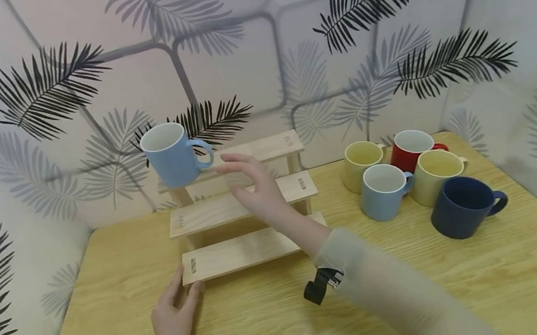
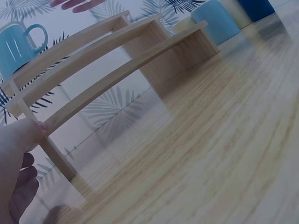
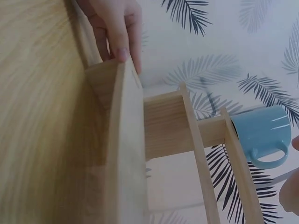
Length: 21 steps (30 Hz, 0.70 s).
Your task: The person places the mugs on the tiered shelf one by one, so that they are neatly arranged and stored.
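Observation:
A three-tier wooden shelf stands on the table against the wall. At the left end of its top tier sits a light blue mug, upright, its handle toward the right. My right hand hovers over the tiers just right of that handle, fingers loosely extended and holding nothing. Only bits of its fingers enter the right wrist view, apart from the mug. At the lower tier's front left corner, my left hand pinches the shelf between thumb and fingers, as the left wrist view also shows.
Right of the shelf stand several mugs: a pale yellow mug, a red mug, another light blue mug, a second yellow mug and a navy mug. A leaf-patterned wall rises behind the table.

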Each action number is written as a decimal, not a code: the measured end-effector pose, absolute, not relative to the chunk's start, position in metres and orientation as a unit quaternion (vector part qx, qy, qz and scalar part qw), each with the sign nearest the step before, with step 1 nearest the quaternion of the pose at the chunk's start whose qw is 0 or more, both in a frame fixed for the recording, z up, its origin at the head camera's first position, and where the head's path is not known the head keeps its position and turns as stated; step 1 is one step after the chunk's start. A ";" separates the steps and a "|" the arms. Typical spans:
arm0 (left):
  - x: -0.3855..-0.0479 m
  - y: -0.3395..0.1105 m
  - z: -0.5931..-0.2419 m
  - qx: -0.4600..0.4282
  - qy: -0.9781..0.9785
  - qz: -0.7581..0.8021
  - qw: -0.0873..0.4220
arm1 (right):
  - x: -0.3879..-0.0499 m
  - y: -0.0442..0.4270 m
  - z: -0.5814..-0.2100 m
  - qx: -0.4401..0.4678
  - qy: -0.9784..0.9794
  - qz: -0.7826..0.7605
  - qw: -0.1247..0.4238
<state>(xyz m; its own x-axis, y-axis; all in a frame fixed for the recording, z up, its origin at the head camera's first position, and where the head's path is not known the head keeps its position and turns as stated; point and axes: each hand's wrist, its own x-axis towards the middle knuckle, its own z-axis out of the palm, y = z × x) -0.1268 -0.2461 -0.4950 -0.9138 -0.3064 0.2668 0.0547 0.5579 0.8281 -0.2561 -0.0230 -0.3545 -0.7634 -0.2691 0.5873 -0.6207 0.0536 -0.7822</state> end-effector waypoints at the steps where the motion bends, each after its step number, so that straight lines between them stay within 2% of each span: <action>1: -0.127 -0.246 -0.495 0.073 -0.861 -0.464 0.196 | -0.252 -0.020 -0.357 0.319 -0.712 0.609 0.146; 10: -0.128 -0.247 -0.497 0.077 -0.861 -0.463 0.194 | -0.224 0.012 -0.371 0.349 -0.704 0.599 0.158; 17: -0.128 -0.248 -0.499 0.066 -0.859 -0.471 0.190 | -0.191 0.044 -0.351 0.328 -0.729 0.584 0.141; 21: -0.128 -0.249 -0.498 0.063 -0.858 -0.473 0.187 | -0.194 0.063 -0.365 0.323 -0.733 0.582 0.140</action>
